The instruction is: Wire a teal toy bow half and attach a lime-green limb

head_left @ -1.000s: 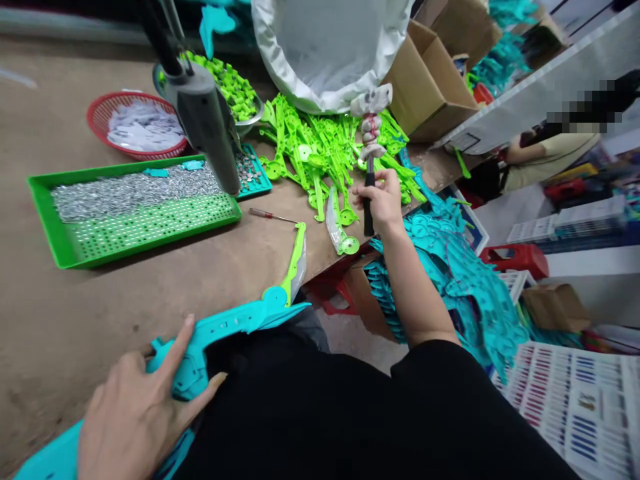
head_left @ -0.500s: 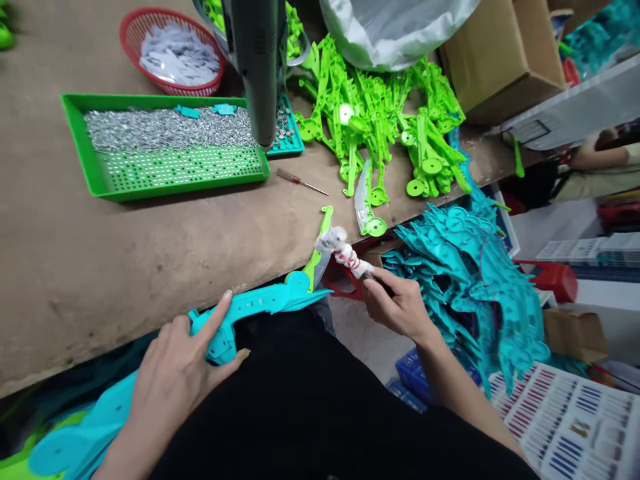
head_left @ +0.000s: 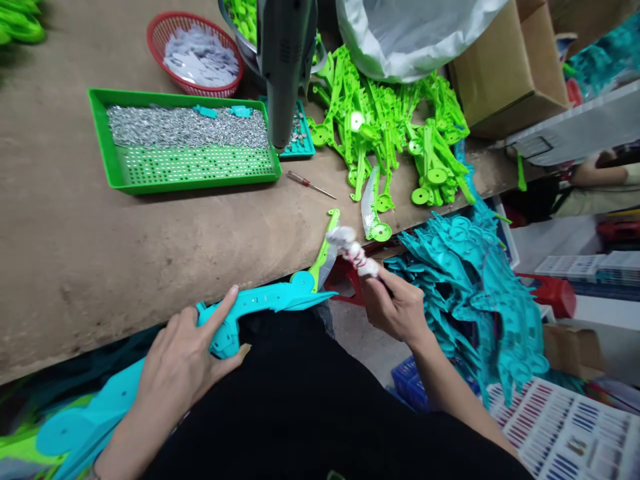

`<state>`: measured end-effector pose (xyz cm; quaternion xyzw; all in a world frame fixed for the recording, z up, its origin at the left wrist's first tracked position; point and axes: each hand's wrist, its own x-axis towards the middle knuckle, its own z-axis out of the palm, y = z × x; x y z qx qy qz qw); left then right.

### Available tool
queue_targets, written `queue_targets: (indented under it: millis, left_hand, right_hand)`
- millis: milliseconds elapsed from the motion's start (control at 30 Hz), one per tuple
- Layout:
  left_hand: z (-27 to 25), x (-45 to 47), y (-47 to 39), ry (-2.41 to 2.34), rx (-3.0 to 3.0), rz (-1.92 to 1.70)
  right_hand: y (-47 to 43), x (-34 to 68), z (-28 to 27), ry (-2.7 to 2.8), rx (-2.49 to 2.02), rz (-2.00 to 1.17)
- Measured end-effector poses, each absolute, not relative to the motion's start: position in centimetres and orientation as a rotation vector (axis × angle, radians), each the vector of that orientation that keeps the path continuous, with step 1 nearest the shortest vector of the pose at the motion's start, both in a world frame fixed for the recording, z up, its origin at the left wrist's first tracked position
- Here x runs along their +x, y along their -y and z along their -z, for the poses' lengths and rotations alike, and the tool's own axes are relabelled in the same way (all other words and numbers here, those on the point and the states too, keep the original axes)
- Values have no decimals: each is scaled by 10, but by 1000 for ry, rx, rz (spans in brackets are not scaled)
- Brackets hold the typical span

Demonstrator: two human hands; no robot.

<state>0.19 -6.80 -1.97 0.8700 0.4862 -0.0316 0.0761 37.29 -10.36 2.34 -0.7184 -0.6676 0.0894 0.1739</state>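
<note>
My left hand [head_left: 187, 357] is laid over a long turquoise plastic toy body [head_left: 273, 298], thumb and fingers to either side of it. The piece stretches across my lap by the table's edge. From its far round joint a lime-green arm [head_left: 320, 263] with a grey, translucent blade sticks out over the table edge. My right hand [head_left: 395, 303] grips a short hammer [head_left: 356, 255] whose head and neck are wrapped in white with red binding. The hammer's head is blurred and overlaps the green arm in view; whether they touch, I cannot tell.
A green tray [head_left: 195, 187] of small metal pins, a red basket [head_left: 155, 47] and a screwdriver [head_left: 311, 185] lie on the table. A grey powered tool [head_left: 283, 73] hangs above. Green parts [head_left: 380, 120] pile up behind; turquoise parts [head_left: 475, 287] heap up at right.
The whole view has shifted slightly, with the table items now further right in the picture. Both hands keep their holds, and the hammer stays near the green arm.
</note>
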Motion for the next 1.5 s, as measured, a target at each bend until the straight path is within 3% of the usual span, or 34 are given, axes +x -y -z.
queue_targets:
  millis: [100,233,400,567,767,1000,1233,1500]
  left_hand:
    - [20,1,69,-1455,2603,98]
    - [20,2,66,-1440,2585,53]
    - [7,17,63,-1382,2501,39]
    - [2,30,52,-1148,2497,-46]
    - [17,37,50,-1004,2494,-80]
    - [32,43,50,-956,2444,-266]
    - [32,42,52,-925,2420,-286]
    - [25,40,54,-970,2497,-298]
  right_hand:
    - [92,374,-17,1785,-2062,-179]
    - [74,379,-12,1770,-2108,-313]
    - [52,386,-29,1651,-1991,-80]
    - [14,372,-40,1888,-1791,-13]
    - [-25,282,-51,2339,-1281,-530]
    - [-46,174,-27,2643,-843,-958]
    - [-45,145,-1,2880,-806,-895]
    - [-62,110,1,2702,-873,-775]
